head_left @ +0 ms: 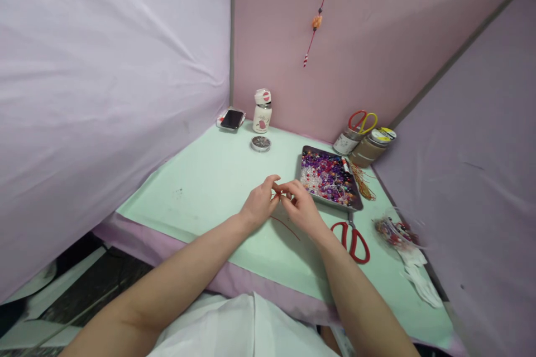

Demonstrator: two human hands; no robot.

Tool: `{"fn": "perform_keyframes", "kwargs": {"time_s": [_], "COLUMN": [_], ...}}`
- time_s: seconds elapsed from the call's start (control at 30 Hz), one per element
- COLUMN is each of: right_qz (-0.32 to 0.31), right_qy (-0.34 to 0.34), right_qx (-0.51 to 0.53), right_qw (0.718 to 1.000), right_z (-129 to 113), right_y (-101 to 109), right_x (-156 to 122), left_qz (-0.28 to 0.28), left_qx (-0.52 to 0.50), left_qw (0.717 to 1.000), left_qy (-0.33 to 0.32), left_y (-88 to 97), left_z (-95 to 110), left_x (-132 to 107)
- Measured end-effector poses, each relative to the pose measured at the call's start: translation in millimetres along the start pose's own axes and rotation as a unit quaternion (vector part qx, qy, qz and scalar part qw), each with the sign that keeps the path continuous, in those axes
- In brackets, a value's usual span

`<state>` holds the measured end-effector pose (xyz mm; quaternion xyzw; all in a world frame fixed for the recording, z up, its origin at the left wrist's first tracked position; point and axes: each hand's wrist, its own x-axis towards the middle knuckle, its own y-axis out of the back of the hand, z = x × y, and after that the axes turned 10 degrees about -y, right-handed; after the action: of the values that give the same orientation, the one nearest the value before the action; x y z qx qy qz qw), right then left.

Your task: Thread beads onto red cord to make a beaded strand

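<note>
Fingertips of both hands meet above the table (201, 189), near the left side of the tray (335, 204). The left hand (258, 203) has thumb and forefinger brought close in a pinch; the right hand (302, 209) pinches beside it, its fingers curled. A red cord (286, 225) is between the fingertips, with one end trailing in a curve over the table below the hands. Which stretch each finger grips, and whether a bead or knot sits there, is too small to make out.

The tray is full of mixed beads (330, 174), mostly purple, clear and red; single ones blur together. Against its front edge lie red scissors (354, 242), their blades mostly out of sight at the tray and one handle partly behind the right forearm. Threads (363, 183) lie in a tangle just beside the tray. Behind stand a can (347, 142), with red and yellow handles sticking out and whatever is below them hidden, and a jar (369, 149).

At the right, a clear bag (393, 230) blurs its contents, next to crumpled white cloth (422, 287). At the back are a dark-screened phone (233, 119), a bottle (262, 117) and a round dish (261, 144) with indistinct grey contents.
</note>
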<state>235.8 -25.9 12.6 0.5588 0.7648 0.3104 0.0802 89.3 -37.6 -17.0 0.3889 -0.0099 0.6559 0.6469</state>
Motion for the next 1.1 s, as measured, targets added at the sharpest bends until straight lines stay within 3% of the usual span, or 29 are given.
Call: {"fn": "perform_keyframes", "kwargs": {"time_s": [0.13, 0.53, 0.73, 0.87, 1.1], "right_qz": [-0.024, 0.068, -0.026, -0.015, 0.034], "right_qy": [0.029, -0.008, 0.026, 0.018, -0.004], "right_qx": [-0.012, -0.004, -0.001, -0.003, -0.025], "right_qw": [0.999, 0.998, 0.999, 1.0, 0.999], "right_z": [-4.1, 5.5, -2.1, -1.9, 5.4], "right_y": [-0.2, 2.9, 0.1, 1.9, 4.2], "right_x": [-2.4, 2.5, -1.8, -1.4, 2.9], "left_qz": [-0.021, 0.006, -0.001, -0.018, 0.014], "left_qx": [-0.002, 0.025, 0.037, 0.02, 0.028], "left_qw": [1.0, 0.999, 0.999, 1.0, 0.999], "left_qy": [-0.003, -0.026, -0.014, -0.016, -0.032], "left_y": [-0.2, -1.1, -1.2, -0.7, -0.5], "left_z": [1.4, -2.7, -0.9, 1.2, -2.7], "left_x": [0.3, -0.3, -0.3, -0.3, 0.0]}}
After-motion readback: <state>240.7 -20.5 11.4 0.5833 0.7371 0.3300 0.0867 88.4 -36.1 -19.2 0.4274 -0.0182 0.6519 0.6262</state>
